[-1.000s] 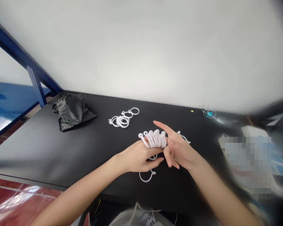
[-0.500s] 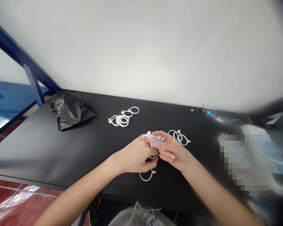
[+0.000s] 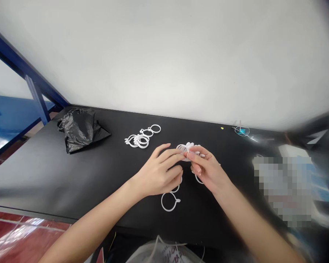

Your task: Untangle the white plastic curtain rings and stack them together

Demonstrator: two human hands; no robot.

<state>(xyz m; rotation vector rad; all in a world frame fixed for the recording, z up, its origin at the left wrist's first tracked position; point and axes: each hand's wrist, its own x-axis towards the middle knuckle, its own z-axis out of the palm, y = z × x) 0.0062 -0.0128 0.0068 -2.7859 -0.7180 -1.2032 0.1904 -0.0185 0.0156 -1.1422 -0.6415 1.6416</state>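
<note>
A bunch of white curtain rings (image 3: 183,148) with small knobbed tabs is pinched in my right hand (image 3: 208,166), above the black table. My left hand (image 3: 163,170) is just to the left, fingers stretched and apart, its fingertips at the near edge of the bunch; whether a finger is still inside a ring is hidden. A loose ring (image 3: 169,201) lies on the table below my left hand, with another partly covered by that hand. Under my right hand part of one more ring (image 3: 199,179) shows.
Several white rings (image 3: 141,140) lie in a cluster further back. A crumpled black plastic bag (image 3: 80,129) sits at the back left. A round wire item with blue marks (image 3: 241,130) is at the back right, and a blurred pale package (image 3: 286,190) at the right. A white wall (image 3: 164,62) rises behind.
The bunch of rings has moved right and up, away from my left hand's fingers, with my right hand. My left fingers have spread and pulled back from it.
</note>
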